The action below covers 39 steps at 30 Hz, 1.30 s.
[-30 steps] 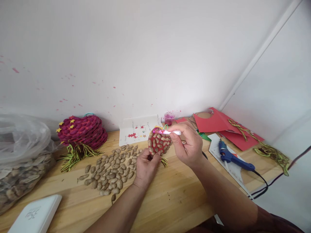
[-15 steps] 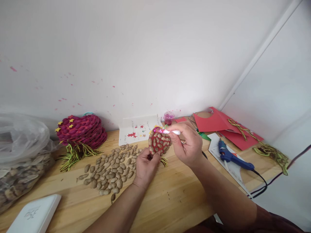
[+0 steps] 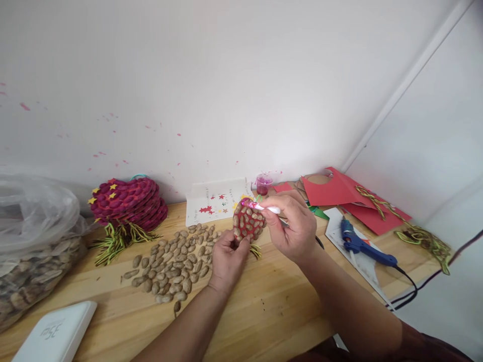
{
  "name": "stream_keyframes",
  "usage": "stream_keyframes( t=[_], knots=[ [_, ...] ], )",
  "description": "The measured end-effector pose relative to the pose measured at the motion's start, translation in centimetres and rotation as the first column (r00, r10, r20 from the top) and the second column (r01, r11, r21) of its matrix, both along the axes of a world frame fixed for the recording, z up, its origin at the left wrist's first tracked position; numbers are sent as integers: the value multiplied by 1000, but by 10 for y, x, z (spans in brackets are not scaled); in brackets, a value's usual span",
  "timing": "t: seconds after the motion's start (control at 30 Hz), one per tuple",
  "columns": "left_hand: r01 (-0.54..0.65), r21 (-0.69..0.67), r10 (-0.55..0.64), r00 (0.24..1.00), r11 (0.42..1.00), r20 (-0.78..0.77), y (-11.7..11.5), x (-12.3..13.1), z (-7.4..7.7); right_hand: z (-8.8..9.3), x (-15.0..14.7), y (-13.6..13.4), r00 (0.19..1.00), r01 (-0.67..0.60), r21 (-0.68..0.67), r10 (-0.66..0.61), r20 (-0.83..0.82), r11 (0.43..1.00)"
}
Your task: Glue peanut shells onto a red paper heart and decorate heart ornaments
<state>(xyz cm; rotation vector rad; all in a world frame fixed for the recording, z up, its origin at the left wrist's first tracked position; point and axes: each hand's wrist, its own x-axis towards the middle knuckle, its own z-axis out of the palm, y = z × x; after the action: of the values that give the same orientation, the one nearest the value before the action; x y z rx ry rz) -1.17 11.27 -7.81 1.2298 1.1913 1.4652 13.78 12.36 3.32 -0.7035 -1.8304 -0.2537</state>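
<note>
My left hand (image 3: 231,257) grips the lower edge of a round red disc covered with peanuts (image 3: 249,221), which is held up off the table and tilted toward me. Yellow-green yarn hangs beneath it. Between the fingertips of my right hand (image 3: 292,223) is a white-handled paintbrush (image 3: 272,208), its pink-stained tip against the top of the disc. The peanuts there are pink, while those lower down stay brown. Behind the disc stands a small clear cup of pink paint (image 3: 263,186). Loose peanuts (image 3: 171,266) lie spread left of my left hand.
At left are a plastic bag of peanuts (image 3: 33,271), a white power bank (image 3: 56,334) and a stack of painted peanut discs (image 3: 126,203). A sticker sheet (image 3: 199,193) lies behind. A blue glue gun (image 3: 368,247), red paper (image 3: 324,188) and yarn (image 3: 424,244) are at right.
The brush tip has shifted slightly along the disc's top, where pink still shows. Both hands keep their holds. The whole view has moved a little.
</note>
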Motion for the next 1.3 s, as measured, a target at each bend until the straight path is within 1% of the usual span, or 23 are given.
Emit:
stream_keyframes(
  t=[0.2, 0.4, 0.63, 0.73, 0.8, 0.93, 1.1, 1.3],
  knots=[
    [-6, -9, 7, 1000, 1000, 22, -1, 0, 4, 0, -1, 1, 1000, 0, 4, 0, -3, 1000],
    [-1, 6, 1, 1000, 1000, -11, -1, -1, 4, 0, -1, 1, 1000, 7, -26, -7, -4, 1000],
    [3, 16, -3, 1000, 1000, -1, 0, 0, 1, 3, 0, 0, 999, 7, -19, -8, -52, 1000],
    [3, 15, -3, 1000, 1000, -12, 0, 0, 2, 2, -1, 0, 999, -6, -42, 5, -37, 999],
    [8, 5, -8, 1000, 1000, -12, 0, 0, 3, 2, -1, 0, 999, 7, -40, -8, -31, 999],
    [11, -28, -10, 1000, 1000, 28, -1, 1, 4, 1, 0, 2, 998, 26, -21, -27, -58, 999],
    [19, -71, -15, 998, 997, 56, -1, 0, 3, 0, 1, 2, 999, -5, -57, 4, -33, 998],
    [61, -121, -44, 988, 991, 146, -2, 3, 6, 1, 1, 3, 999, -2, -80, -2, -53, 997]
  ],
)
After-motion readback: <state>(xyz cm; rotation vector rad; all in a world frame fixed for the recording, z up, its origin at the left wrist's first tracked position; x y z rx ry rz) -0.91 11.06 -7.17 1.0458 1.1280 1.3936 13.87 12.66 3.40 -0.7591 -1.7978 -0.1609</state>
